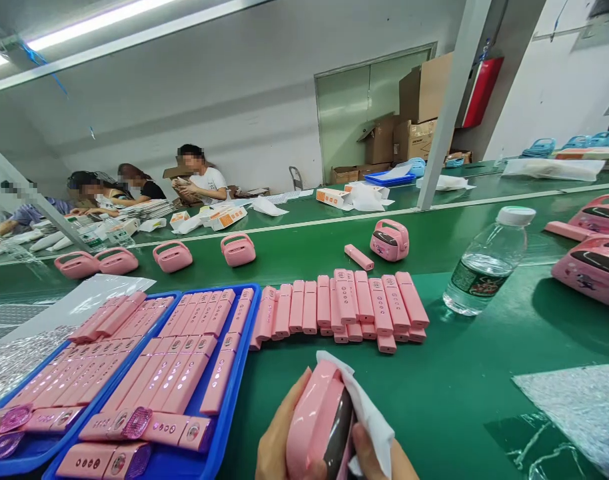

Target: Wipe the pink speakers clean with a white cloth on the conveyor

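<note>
Both hands are closed on a glossy pink plastic case [312, 420], a rounded unit with a dark gloss panel [340, 437] on the face turned toward the right hand. The left hand [283, 437] cups the near side, with palm and thumb against the smooth shell. The right hand [377, 460] bears on the opposite side through a crumpled white cloth [369, 407]; its material cannot be determined. The bottom edge of the view cuts off both hands and the lower part of the case, so finger placement cannot be confirmed in full. The case is held just above a green bench top [434, 373]; contact with the bench cannot be confirmed.

Directly ahead of the grip lies a heap of rectangular pink bars [344, 307], laid side by side and partly overlapping, with lower bars partly hidden. Left of the grip, two blue plastic trays [252, 320] hold rows of similar bars, some with translucent purple ends; the lower tray edges run out of view. Right of the grip lies a crinkled silver sheet [574, 413], with a clear water bottle [484, 263] and partly cropped pink units [592, 270] farther ahead. Beyond the bars, handled pink units [174, 257] stand well apart from the grip on a green conveyor. At the far bench, seated co-workers [199, 175] are too distant for their handling to be made out.
</note>
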A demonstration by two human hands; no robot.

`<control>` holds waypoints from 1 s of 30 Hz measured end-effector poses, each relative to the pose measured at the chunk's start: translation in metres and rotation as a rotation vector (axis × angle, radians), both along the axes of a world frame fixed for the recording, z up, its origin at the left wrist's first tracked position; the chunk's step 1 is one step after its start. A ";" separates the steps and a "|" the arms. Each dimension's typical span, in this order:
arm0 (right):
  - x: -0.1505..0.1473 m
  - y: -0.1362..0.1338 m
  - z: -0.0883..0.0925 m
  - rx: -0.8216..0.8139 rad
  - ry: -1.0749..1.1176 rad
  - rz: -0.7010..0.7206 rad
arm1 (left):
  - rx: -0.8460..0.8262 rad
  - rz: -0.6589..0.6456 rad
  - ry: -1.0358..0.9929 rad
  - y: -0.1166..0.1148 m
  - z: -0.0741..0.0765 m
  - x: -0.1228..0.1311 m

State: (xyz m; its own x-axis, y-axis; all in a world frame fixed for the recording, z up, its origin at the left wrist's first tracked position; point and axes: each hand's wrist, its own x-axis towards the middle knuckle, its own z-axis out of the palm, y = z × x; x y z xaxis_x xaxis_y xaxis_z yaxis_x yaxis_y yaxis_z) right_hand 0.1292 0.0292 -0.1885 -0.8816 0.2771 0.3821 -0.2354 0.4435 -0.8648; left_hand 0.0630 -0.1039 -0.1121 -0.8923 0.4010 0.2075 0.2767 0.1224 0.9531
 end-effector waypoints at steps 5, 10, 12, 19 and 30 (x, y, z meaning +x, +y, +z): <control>-0.009 -0.006 -0.010 0.140 0.076 0.049 | 0.057 -0.014 -0.093 0.007 0.008 -0.008; -0.017 -0.004 0.015 0.210 0.106 -0.028 | 0.135 0.023 -0.162 0.009 0.011 -0.008; -0.013 -0.007 0.030 0.254 0.085 0.009 | 0.140 0.013 -0.186 0.008 0.012 -0.009; -0.013 -0.013 0.020 0.254 0.161 -0.065 | 0.102 0.033 -0.148 0.010 0.014 -0.013; -0.001 -0.001 0.051 -0.565 -0.239 0.065 | 0.295 -0.005 -0.414 0.008 0.031 -0.009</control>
